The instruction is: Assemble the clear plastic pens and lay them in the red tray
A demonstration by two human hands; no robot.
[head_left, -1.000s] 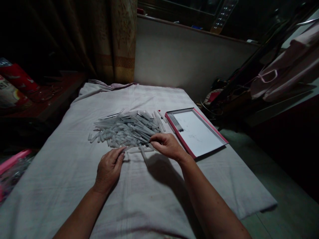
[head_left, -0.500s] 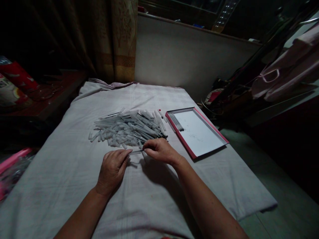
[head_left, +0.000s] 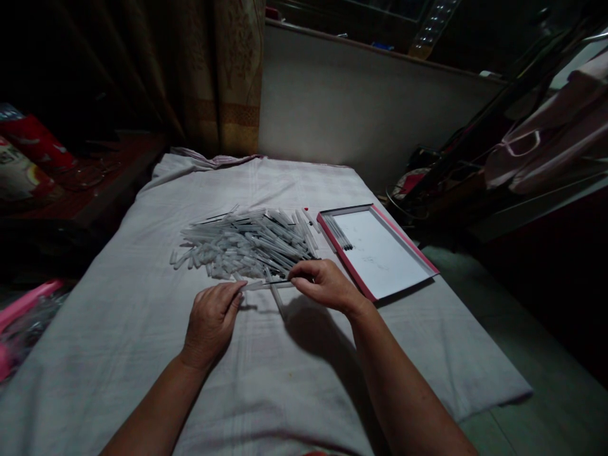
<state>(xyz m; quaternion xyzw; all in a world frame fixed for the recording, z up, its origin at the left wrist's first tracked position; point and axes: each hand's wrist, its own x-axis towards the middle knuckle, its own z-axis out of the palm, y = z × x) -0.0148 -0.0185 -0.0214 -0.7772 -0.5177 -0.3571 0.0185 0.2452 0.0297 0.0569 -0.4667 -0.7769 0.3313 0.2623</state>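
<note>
My left hand [head_left: 213, 320] is closed, pinching a short translucent pen part [head_left: 253, 286], perhaps a cap, between thumb and fingertips. From the right, my right hand [head_left: 327, 285] pinches a thin dark pen refill [head_left: 276, 282] that points toward this part. Whether the refill's tip is inside the part is too small to tell. A translucent pen barrel [head_left: 278, 303] lies on the cloth just below the refill. Right beyond both hands is a heap of translucent pen barrels and caps [head_left: 242, 240], with dark refills among them.
To the right lies a shallow red-edged box lid [head_left: 352, 272] with several dark-tipped pens [head_left: 338, 233] lined up along its left side. A pale checked cloth [head_left: 142, 304] covers the table. A dark side table [head_left: 95, 183] with packages stands on the left.
My right hand has moved a little right, away from my left hand, so more of the dark refill shows between them. My left hand has barely moved.
</note>
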